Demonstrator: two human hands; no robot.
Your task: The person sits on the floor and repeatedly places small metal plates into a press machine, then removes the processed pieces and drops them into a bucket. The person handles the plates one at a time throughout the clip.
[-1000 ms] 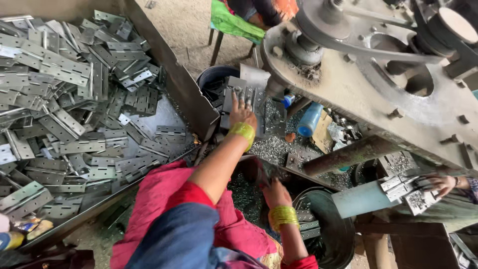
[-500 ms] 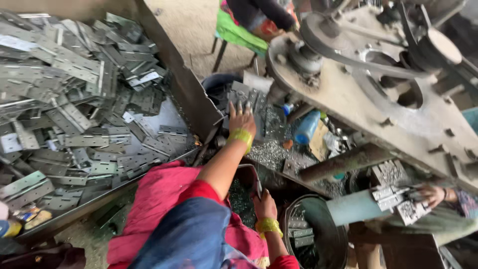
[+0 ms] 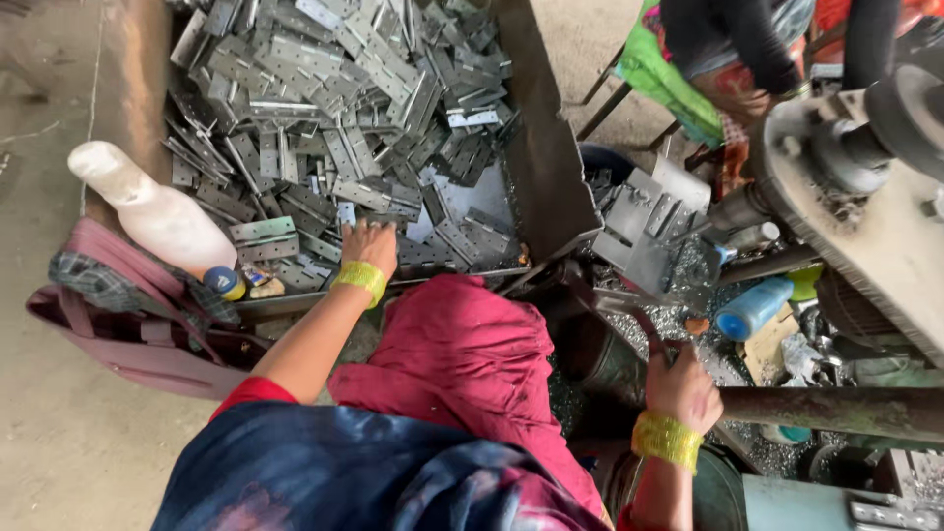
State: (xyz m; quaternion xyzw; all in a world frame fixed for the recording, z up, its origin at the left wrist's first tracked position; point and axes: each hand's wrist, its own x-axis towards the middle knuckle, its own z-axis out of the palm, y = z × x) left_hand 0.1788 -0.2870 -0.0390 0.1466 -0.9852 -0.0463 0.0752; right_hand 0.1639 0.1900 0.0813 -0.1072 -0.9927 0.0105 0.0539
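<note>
**Reaching into the hinge bin**

Reaching over the near rim of the metal bin [image 3: 551, 187], my left hand [image 3: 369, 248] lies flat, fingers spread, on the piled steel hinges [image 3: 324, 108], gripping nothing I can see. Right of the bin, my right hand [image 3: 680, 385] is closed round a thin rod beside the press [image 3: 875, 226]; that side is crowded. A white bottle [image 3: 152, 211] rests at the bin's left corner.

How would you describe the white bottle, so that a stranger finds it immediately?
Find the big metal tray heaped with grey hinges. At its near left corner, the white plastic bottle lies tilted upon a maroon bag. It is the only smooth, rounded, white thing among flat metal pieces.
</note>
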